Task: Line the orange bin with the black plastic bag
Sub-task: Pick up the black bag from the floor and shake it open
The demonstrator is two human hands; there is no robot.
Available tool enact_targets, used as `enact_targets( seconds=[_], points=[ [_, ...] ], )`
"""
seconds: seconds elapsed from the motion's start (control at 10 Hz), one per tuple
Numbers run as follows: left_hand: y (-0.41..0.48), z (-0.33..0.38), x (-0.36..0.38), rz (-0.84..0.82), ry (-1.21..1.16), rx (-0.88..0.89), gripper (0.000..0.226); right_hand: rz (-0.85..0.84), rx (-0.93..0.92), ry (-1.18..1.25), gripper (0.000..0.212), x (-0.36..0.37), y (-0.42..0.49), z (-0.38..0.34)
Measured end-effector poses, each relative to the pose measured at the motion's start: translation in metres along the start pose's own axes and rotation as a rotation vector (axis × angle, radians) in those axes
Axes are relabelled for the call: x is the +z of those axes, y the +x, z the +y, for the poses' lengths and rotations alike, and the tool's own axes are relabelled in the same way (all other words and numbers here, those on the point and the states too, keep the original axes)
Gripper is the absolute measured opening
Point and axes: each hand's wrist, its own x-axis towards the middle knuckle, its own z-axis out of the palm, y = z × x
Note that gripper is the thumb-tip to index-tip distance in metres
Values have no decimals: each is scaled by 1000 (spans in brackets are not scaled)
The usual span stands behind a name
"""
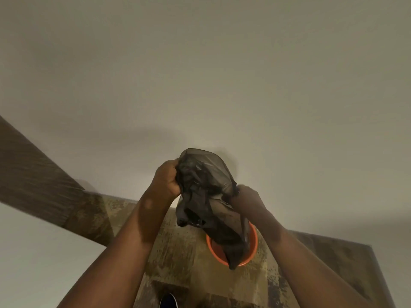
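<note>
bag [206, 196]: black, thin, crumpled, tail in bin [251, 252] | both grips, left hand [165, 180] and right hand [248, 196], clenched on bag | wall [222, 74] close behind

no readable text, no labels, no brands, no numbers, no signs on anything in view

From my remote seat, the black plastic bag [206, 196] hangs in front of the orange bin [252, 247], hiding its far rim and most of its inside; I cannot tell how deep the bag's tail reaches. Crumpled film covers the fingertips of my left hand [165, 182] and right hand [248, 196]. A dark shoe [168, 301] is cut off by the bottom edge. The floor [178, 245] looks blurred.
</note>
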Motion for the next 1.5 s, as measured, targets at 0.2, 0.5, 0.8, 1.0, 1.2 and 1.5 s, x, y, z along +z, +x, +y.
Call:
enact_targets(
  seconds=[0.2, 0.5, 0.8, 1.0, 1.2, 1.5],
  points=[
    [17, 15, -35, -62, 529, -21, 57, -119, 346, 835, 21, -14, 24, 34],
    [14, 40, -6, 61, 1158, 541, 46, 232, 49, 656, 20, -110, 22, -18],
    [-28, -21, 34, 302, 968, 1081, 60, 569, -485, 736, 24, -93, -48, -18],
    [37, -88, -26, -50, 1404, 332, 31, 34, -173, -225, 54, -51, -2, 75],
    [2, -10, 39, 124, 416, 347, 30, 519, -241, 348, 40, -129, 0, 19],
    [14, -94, 9, -104, 1342, 365, 42, -42, -165, -486, 34, -40, -35, 55]
  ],
)
